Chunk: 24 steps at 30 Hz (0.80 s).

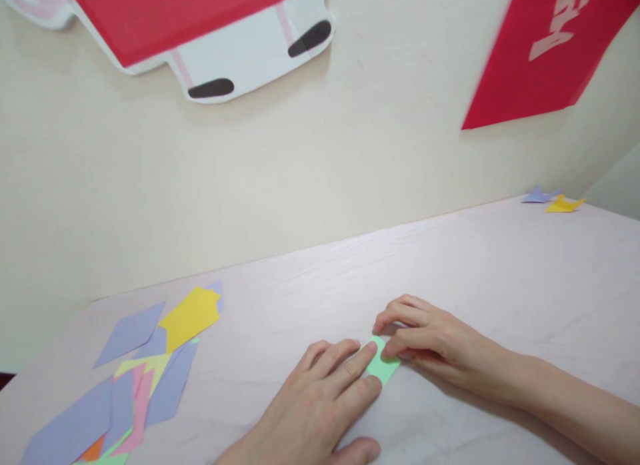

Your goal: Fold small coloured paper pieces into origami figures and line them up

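Observation:
A small piece of light green paper point(384, 368) lies flat on the table, partly covered by fingers. My left hand point(320, 398) rests on its left side, fingers stretched out and pressing it down, thumb apart on the cloth. At the paper's upper right is my right hand point(440, 338), its fingers curled with the tips on the paper's edge. Whether the right fingertips pinch the edge or only press on it is hard to make out.
Loose sheets of purple paper point(75, 418), yellow paper point(193, 316) and pink paper point(139, 412) overlap at the left. A folded purple paper point(539, 196) and a folded yellow paper point(565, 204) sit at the far right, near the wall point(300, 172).

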Each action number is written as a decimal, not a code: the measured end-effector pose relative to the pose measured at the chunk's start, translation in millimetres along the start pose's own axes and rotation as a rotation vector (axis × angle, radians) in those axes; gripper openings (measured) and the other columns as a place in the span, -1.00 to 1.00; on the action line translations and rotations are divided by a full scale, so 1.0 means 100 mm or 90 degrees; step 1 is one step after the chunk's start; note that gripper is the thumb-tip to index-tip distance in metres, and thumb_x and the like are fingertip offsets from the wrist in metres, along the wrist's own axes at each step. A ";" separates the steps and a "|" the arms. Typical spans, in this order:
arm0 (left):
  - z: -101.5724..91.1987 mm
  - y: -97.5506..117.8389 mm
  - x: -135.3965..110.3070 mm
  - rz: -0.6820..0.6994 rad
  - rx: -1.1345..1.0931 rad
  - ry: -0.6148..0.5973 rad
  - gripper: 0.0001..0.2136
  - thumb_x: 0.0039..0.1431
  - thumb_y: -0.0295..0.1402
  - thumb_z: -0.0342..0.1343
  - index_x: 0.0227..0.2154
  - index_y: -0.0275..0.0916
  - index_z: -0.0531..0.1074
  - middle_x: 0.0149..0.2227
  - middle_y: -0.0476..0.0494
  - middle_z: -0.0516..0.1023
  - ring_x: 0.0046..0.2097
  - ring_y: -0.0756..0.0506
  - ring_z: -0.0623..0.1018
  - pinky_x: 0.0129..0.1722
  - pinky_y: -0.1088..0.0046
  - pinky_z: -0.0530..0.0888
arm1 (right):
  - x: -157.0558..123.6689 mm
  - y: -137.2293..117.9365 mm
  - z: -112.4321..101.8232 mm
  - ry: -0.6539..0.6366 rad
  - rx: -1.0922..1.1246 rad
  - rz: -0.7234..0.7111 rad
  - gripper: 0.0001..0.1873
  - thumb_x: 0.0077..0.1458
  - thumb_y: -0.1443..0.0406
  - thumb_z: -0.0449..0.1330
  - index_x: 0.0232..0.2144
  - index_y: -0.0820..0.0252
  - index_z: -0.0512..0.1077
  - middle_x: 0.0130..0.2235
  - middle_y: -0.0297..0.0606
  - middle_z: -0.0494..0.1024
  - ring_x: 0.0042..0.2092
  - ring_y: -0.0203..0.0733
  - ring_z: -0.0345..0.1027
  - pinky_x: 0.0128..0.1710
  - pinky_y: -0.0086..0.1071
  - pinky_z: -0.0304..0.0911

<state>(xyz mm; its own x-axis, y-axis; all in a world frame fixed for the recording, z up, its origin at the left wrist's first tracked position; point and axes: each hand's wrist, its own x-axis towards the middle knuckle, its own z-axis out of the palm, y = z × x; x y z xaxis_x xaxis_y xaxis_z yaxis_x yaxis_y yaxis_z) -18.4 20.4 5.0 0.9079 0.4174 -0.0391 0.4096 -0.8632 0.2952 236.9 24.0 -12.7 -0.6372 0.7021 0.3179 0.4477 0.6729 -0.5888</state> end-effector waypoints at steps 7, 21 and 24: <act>-0.08 0.01 0.00 0.008 -0.011 -0.029 -0.65 0.21 -0.18 0.17 0.01 -0.14 0.33 0.34 -0.13 0.19 0.30 -0.23 0.23 0.16 0.16 0.27 | -0.01 0.01 0.01 -0.025 0.000 0.008 -0.80 0.27 0.42 0.09 -0.25 0.10 0.50 -0.09 -0.22 0.49 -0.02 -0.17 0.27 -0.01 -0.26 0.22; 0.05 -0.06 -0.01 0.043 -0.037 0.078 -0.67 0.16 -0.24 0.19 -0.02 -0.15 0.36 0.06 -0.17 0.43 0.07 -0.21 0.36 0.05 0.21 0.34 | 0.15 -0.15 0.07 0.018 0.077 0.204 -0.86 0.08 0.47 0.23 -0.45 0.15 0.44 -0.14 -0.26 0.45 -0.03 -0.10 0.26 0.00 -0.20 0.18; 0.02 -0.03 0.01 0.041 -0.036 0.066 -0.68 0.16 -0.25 0.20 -0.05 -0.17 0.36 0.05 -0.16 0.43 0.07 -0.21 0.35 0.07 0.20 0.32 | 0.15 -0.15 0.12 0.041 0.067 0.211 -0.84 0.06 0.50 0.21 -0.44 0.15 0.43 -0.15 -0.28 0.44 -0.04 -0.12 0.25 -0.02 -0.22 0.17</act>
<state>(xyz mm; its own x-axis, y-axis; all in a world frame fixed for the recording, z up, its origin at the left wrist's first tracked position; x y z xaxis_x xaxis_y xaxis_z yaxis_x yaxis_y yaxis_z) -18.4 23.4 2.1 0.9167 0.3916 0.0792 0.3428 -0.8728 0.3475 212.9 22.0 -8.0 -0.4256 0.8937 0.1419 0.5543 0.3814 -0.7398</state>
